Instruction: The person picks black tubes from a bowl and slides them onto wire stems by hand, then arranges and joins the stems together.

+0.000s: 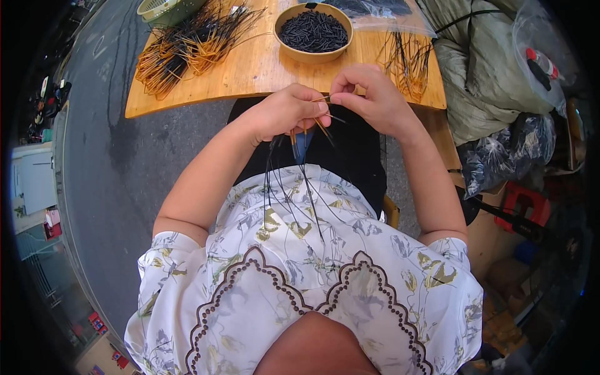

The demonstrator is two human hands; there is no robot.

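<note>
Just off the table's near edge, my left hand (284, 114) is closed round several thin wires (294, 145), orange near my fingers and black along their hanging tails. The tails dangle over my lap and shirt front. My right hand (370, 97) meets it at the fingertips, with thumb and forefinger pinched at the end of one orange strand. Whether a small black piece is also in that pinch is too small to tell. Beyond my hands, a tan bowl (312, 57) holds a heap of short black tube-like pieces (314, 31).
On the wooden table (250, 80), a big bundle of orange-and-black wires (181, 53) lies left, a smaller bunch (406, 65) right. A green basket (165, 11) and a clear plastic bag (387, 19) stand at the back. Large sacks (481, 75) and a red stool (524, 206) are at right.
</note>
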